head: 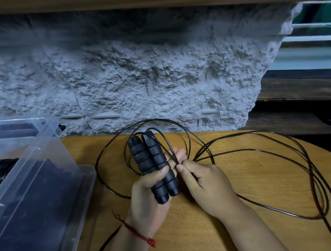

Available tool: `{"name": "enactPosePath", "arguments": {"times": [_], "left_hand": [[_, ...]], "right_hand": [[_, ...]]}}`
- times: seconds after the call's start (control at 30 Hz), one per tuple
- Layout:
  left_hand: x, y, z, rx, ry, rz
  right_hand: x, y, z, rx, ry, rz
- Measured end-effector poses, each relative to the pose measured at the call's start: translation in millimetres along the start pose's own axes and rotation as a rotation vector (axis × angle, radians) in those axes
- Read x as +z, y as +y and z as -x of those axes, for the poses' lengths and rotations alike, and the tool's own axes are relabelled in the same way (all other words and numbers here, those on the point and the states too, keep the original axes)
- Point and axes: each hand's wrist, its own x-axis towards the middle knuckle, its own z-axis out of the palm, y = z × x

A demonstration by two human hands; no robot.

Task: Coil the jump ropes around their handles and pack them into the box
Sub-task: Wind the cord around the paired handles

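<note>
Loosely, thin black rope (255,150), ribbed foam handles (153,167).

The left hand (147,199), forearm rising from the near edge, curls its thumb and fingers round the two handles (153,163). Just to its right, the right hand (206,187) pinches the rope (157,119) between thumb and forefinger, its fingertips touching the left hand's fingers.

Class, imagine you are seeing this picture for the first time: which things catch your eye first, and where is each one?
At centre, the left hand grips a pair of black ribbed foam handles, while the right hand pinches the thin black rope beside them. That rope sprawls in loose loops over the round wooden table to the right. A clear plastic box with dark contents stands at the left edge.
</note>
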Motion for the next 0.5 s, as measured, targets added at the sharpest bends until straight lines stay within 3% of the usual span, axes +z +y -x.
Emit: {"name": "enactPosePath", "arguments": {"times": [0.17,0.5], "left_hand": [[4.7,3.8,1.8,0.008,-0.077,-0.047],[4.9,10.5,-3.5,0.081,0.157,-0.048]], "right_hand": [[-0.5,-3.5,1.2,0.011,-0.167,-0.099],[-12.8,-4.9,0.0,0.028,-0.340,-0.031]]}}
